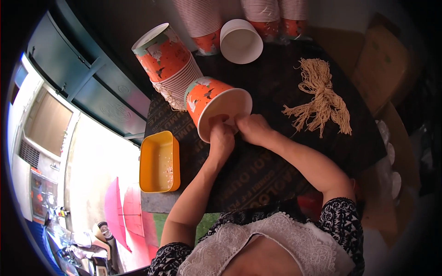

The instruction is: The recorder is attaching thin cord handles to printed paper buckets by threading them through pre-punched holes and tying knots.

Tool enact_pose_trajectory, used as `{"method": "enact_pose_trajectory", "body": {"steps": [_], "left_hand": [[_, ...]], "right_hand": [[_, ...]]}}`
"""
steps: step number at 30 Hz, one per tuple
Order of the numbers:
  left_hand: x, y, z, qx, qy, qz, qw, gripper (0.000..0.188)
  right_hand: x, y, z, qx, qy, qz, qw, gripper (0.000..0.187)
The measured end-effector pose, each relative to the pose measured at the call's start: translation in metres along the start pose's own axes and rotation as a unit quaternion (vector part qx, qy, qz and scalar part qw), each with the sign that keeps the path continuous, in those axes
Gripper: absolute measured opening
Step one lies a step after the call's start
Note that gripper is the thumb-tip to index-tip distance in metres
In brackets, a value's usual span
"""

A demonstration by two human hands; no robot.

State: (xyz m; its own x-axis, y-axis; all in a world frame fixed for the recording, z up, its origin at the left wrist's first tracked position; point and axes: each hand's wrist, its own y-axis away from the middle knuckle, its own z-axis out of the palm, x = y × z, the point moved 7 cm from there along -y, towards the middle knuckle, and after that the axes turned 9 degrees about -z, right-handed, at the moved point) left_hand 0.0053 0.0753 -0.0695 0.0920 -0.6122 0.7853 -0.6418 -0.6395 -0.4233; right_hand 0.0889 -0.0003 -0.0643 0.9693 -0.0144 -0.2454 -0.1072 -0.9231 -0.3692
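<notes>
Orange paper bucket (207, 97) between 2 hands: close neighbours and hidden fingertips are the risk

At far left, the yellow tub (146, 168) sits at the table's edge, with small pale bits inside. The left forearm passes near it, so an outward elbow swing might push it over and spill them.

Behind the tub, a nested stack of buckets (168, 57) rises with tan strings (177, 103) hanging along its side. The bucket in hand lies just beside this stack; a hard shove leftward could knock it down or snag the strings.

That bucket is tipped above the middle of the table (271, 170), mouth toward the person. The left hand (222, 138) reaches inside the mouth; the right hand (253, 129) is bent at the rim, just beside it. Fingertips are hidden, so I cannot tell whether either is clamped on anything. Uneven pressure could crease the rim or let the bucket roll.

Farther right, loose ends splay from a tied cord bundle (322, 99); pulling 1 strand carelessly would probably tangle the rest.
</notes>
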Motion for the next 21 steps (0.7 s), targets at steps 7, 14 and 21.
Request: {"method": "enact_pose_trajectory", "body": {"steps": [7, 14, 21], "left_hand": [[-0.009, 0.003, -0.005, 0.0, 0.039, -0.057, 0.998, 0.022], [0.023, -0.002, -0.006, -0.104, 0.003, -0.065, 0.992, 0.014], [0.003, -0.006, -0.004, -0.094, 0.0, -0.116, 0.989, 0.016]], "right_hand": [[0.006, 0.006, -0.009, 0.112, -0.122, 0.034, 0.986, 0.011], [0.013, 0.011, -0.003, 0.138, -0.13, 0.01, 0.982, 0.008], [0.004, 0.01, -0.008, 0.112, -0.126, -0.004, 0.986, 0.008]]}}
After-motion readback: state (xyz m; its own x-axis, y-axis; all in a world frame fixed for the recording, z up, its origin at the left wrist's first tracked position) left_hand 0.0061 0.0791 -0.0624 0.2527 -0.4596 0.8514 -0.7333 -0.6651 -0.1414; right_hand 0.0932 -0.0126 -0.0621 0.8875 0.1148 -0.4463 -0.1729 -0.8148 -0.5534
